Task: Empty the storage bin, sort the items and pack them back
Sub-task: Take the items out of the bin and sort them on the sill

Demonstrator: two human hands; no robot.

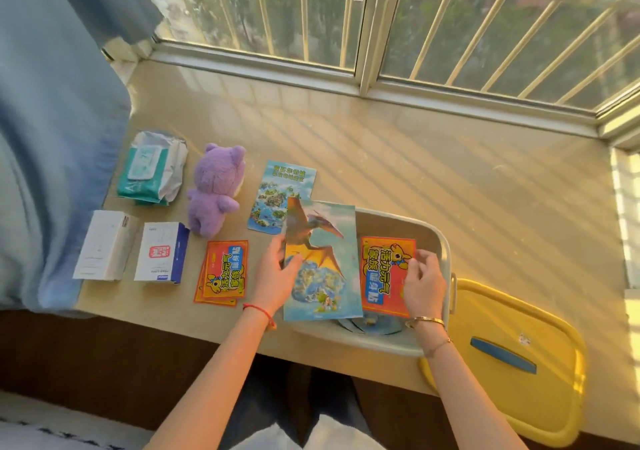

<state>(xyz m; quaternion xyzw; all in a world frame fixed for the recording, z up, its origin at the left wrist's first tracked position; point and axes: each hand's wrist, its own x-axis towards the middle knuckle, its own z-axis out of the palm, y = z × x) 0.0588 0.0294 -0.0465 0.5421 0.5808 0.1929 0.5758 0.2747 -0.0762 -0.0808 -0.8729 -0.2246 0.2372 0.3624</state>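
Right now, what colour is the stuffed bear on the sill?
The stuffed bear is purple, seen best in the head view.

Looking glossy: printed paper dinosaur sheet (320, 259), red-orange foil-like packet (384, 273). Showing smooth plastic: white bin (440, 242), yellow lid (512, 356). Reading fuzzy plush: purple bear (214, 190). Appearing matt cardboard: 2 white boxes (104, 245).

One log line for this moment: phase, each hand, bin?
phase: emptying | left hand: holds pterosaur sheet | right hand: holds orange packet over bin | lid: off
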